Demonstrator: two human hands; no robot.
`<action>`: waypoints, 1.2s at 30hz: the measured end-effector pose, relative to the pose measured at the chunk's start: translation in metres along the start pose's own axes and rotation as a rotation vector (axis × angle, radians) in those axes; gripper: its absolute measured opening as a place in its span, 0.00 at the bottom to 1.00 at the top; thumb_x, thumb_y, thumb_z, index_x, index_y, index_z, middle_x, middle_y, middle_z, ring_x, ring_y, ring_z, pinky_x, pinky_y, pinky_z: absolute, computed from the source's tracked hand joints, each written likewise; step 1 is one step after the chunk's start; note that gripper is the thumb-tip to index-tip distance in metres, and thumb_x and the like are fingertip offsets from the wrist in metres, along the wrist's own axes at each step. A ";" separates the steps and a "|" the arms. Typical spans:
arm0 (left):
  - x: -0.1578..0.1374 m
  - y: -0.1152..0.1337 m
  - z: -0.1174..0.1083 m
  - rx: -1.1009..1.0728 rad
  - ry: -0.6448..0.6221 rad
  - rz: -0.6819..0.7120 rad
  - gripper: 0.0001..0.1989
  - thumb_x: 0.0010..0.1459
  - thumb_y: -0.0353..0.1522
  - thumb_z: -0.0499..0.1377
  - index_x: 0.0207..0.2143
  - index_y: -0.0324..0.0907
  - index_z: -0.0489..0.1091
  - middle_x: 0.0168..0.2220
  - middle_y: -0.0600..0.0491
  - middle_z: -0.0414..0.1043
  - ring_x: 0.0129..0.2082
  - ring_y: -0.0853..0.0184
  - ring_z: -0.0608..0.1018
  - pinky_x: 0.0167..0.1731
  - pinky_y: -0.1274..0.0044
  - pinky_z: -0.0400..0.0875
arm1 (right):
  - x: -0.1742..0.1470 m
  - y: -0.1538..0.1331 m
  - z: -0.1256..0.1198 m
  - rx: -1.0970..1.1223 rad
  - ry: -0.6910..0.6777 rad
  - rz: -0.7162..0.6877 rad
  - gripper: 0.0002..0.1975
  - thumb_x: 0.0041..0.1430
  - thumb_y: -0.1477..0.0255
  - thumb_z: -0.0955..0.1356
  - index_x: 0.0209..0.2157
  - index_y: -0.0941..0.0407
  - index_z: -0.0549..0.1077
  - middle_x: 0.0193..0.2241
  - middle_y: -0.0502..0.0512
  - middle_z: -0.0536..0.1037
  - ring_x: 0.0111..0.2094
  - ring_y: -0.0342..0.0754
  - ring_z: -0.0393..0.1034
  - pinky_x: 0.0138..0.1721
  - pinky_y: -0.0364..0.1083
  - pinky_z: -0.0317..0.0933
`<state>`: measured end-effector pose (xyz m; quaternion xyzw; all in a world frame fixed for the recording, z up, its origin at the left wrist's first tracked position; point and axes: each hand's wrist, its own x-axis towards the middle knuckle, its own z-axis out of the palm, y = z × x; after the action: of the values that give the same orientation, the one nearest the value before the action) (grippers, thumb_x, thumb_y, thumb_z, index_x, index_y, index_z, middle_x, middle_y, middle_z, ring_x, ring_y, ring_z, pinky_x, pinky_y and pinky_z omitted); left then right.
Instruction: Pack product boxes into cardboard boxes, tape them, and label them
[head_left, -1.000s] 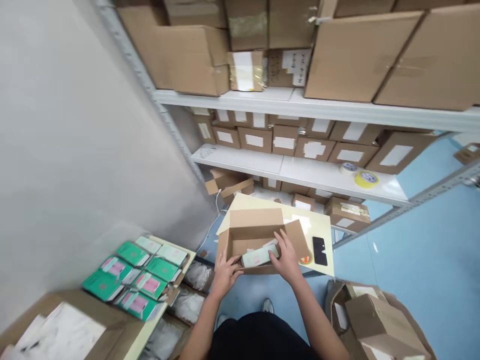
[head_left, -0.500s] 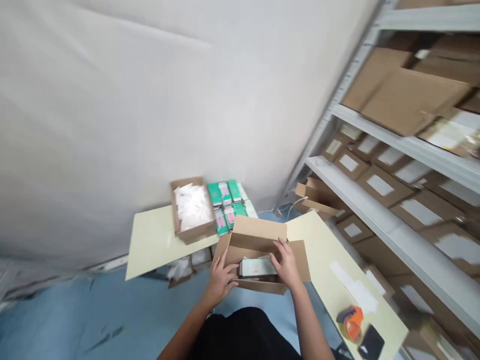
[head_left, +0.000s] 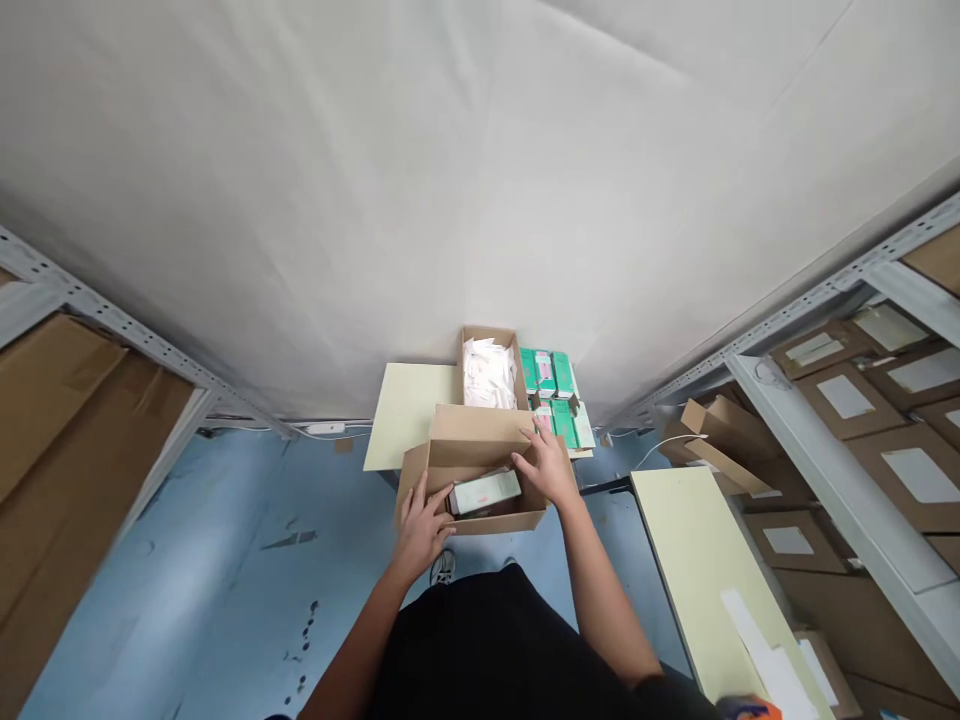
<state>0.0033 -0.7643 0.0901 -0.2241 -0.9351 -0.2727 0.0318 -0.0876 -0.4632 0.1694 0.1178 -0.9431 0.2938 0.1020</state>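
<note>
An open cardboard carton with its flaps up is held in front of my body, above the floor. My left hand wraps over its left side, fingers inside the edge. At the right side my right hand grips the wall, with fingertips near the back flap. Inside lies a pale green-white slim box with a small pink mark, tilted slightly. What lies beneath it is hard to make out.
Ahead is a cream table bearing a cardboard box of white packets and several green boxes. To the right stands another cream table with white paper. Shelving with cartons rises right; a large carton stands left.
My view has turned left, bringing the left shelf into sight. The carton has moved left with both hands, now in front of the far table. The slim box inside sits more slanted.
</note>
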 end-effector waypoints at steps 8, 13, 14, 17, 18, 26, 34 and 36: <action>-0.002 -0.016 0.011 -0.043 -0.023 -0.064 0.08 0.62 0.33 0.61 0.33 0.48 0.81 0.68 0.55 0.65 0.75 0.41 0.40 0.66 0.42 0.52 | 0.128 0.050 0.053 -0.047 -0.096 0.125 0.25 0.63 0.63 0.70 0.59 0.55 0.73 0.66 0.64 0.66 0.66 0.57 0.63 0.65 0.54 0.59; -0.001 -0.008 0.025 -0.073 -0.035 -0.120 0.05 0.60 0.33 0.63 0.33 0.48 0.81 0.69 0.55 0.64 0.75 0.41 0.41 0.67 0.42 0.51 | 0.180 0.084 0.102 -0.120 -0.384 0.277 0.33 0.57 0.61 0.74 0.62 0.55 0.70 0.62 0.64 0.70 0.61 0.56 0.68 0.61 0.51 0.62; 0.000 -0.007 0.026 -0.068 -0.033 -0.125 0.05 0.59 0.33 0.64 0.33 0.48 0.81 0.69 0.55 0.63 0.75 0.42 0.41 0.67 0.43 0.51 | 0.186 0.089 0.111 -0.149 -0.443 0.310 0.36 0.55 0.61 0.75 0.63 0.56 0.68 0.62 0.65 0.70 0.60 0.56 0.69 0.59 0.51 0.63; 0.004 -0.004 0.030 -0.035 -0.024 -0.135 0.05 0.59 0.31 0.64 0.33 0.48 0.81 0.68 0.55 0.64 0.75 0.42 0.40 0.67 0.42 0.51 | 0.199 0.104 0.130 -0.243 -0.581 0.375 0.42 0.52 0.62 0.77 0.66 0.58 0.65 0.64 0.68 0.68 0.58 0.57 0.71 0.56 0.49 0.65; 0.005 -0.004 0.032 -0.023 -0.023 -0.139 0.05 0.59 0.31 0.64 0.33 0.48 0.81 0.68 0.55 0.64 0.75 0.42 0.39 0.67 0.42 0.51 | 0.204 0.109 0.135 -0.264 -0.611 0.373 0.42 0.52 0.63 0.78 0.66 0.58 0.65 0.64 0.69 0.68 0.57 0.57 0.72 0.55 0.48 0.65; 0.009 -0.001 0.032 -0.058 -0.065 -0.171 0.04 0.60 0.34 0.65 0.35 0.50 0.82 0.69 0.56 0.63 0.76 0.45 0.38 0.69 0.43 0.48 | 0.227 0.135 0.168 -0.322 -0.709 0.366 0.28 0.48 0.75 0.78 0.53 0.60 0.77 0.50 0.65 0.80 0.46 0.55 0.77 0.46 0.45 0.67; 0.009 0.007 0.035 -0.046 -0.055 -0.179 0.03 0.59 0.34 0.65 0.34 0.48 0.80 0.70 0.56 0.62 0.76 0.44 0.37 0.68 0.43 0.50 | 0.232 0.112 0.132 -0.284 -0.470 0.298 0.22 0.57 0.82 0.67 0.54 0.60 0.77 0.51 0.66 0.80 0.50 0.55 0.75 0.53 0.47 0.64; 0.013 0.004 0.035 -0.035 -0.047 -0.154 0.02 0.58 0.33 0.65 0.32 0.47 0.80 0.70 0.56 0.61 0.76 0.43 0.37 0.67 0.43 0.51 | 0.235 0.101 0.110 -0.247 -0.372 0.242 0.21 0.61 0.79 0.66 0.55 0.58 0.76 0.54 0.62 0.79 0.54 0.53 0.73 0.57 0.46 0.61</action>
<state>-0.0039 -0.7375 0.0648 -0.1583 -0.9451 -0.2855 -0.0150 -0.3535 -0.4844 0.0889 0.0426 -0.9816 0.1595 -0.0954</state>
